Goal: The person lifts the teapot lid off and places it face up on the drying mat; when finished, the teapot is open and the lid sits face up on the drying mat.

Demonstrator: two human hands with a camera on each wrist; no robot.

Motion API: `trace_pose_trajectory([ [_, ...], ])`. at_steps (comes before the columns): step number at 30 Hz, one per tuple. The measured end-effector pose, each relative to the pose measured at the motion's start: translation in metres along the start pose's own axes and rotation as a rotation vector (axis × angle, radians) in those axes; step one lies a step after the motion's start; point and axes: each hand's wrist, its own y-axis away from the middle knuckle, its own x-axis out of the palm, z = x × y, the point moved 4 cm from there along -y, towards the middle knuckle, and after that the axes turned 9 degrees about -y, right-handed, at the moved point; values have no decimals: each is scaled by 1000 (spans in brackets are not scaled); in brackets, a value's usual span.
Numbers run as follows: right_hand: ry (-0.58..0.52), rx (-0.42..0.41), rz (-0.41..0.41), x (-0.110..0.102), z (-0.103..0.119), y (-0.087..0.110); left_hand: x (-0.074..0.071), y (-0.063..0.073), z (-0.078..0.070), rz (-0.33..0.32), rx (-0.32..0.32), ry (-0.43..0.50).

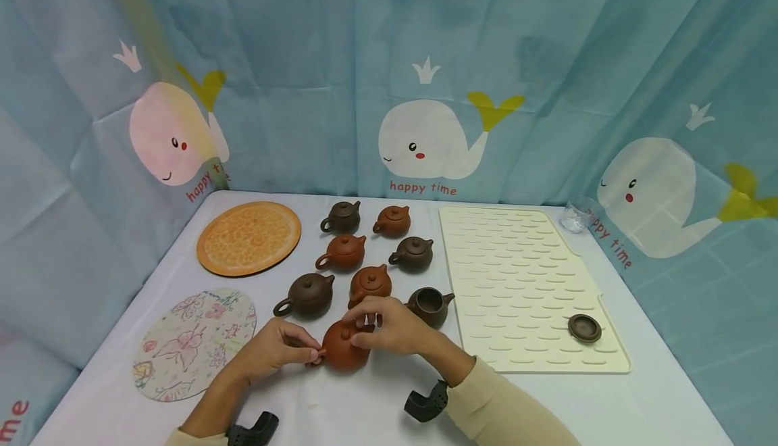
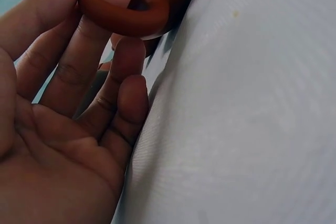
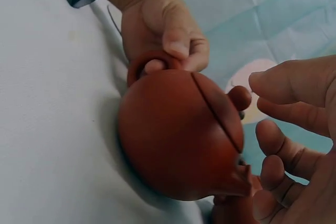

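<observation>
A reddish-brown clay teapot [image 1: 339, 359] stands on the white cloth at the front, its lid [image 3: 218, 109] on. My left hand [image 1: 271, 350] pinches its loop handle [image 2: 126, 20] between thumb and fingers, with one fingertip through the loop. Over the lid hovers my right hand [image 1: 392, 324], thumb and fingers spread beside the round knob [image 3: 240, 97]. In the right wrist view a small gap separates those fingertips from the knob. Just behind is another reddish teapot [image 1: 371, 282]. A dark teapot without a lid [image 1: 429, 307] stands right of it, close to my right hand.
More dark and reddish teapots [image 1: 344, 252] stand in two loose columns behind. On the right, a cream mat [image 1: 510, 284] bears a dark round lid [image 1: 585, 328]. A clear cup [image 1: 574, 216] stands at the back right. An orange round mat [image 1: 248, 238] and a floral mat [image 1: 194, 344] lie left.
</observation>
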Motion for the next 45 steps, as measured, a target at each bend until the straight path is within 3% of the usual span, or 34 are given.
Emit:
trace_pose_trajectory([
  [12, 48, 20, 13, 7, 4, -2, 1, -1, -2, -9, -5, -6],
  [21, 119, -55, -3, 11, 0, -6, 0, 0, -3, -11, -11, -14],
  [27, 110, -85, -22, 8, 1, -6, -1, 0, -2, -18, -15, -36],
  [39, -26, -44, -140, 0, -3, 0, -2, 2, 1, -30, -49, -49],
  [45, -202, 58, -179, -2, -5, 2, -2, 2, 2, -28, -51, -52],
])
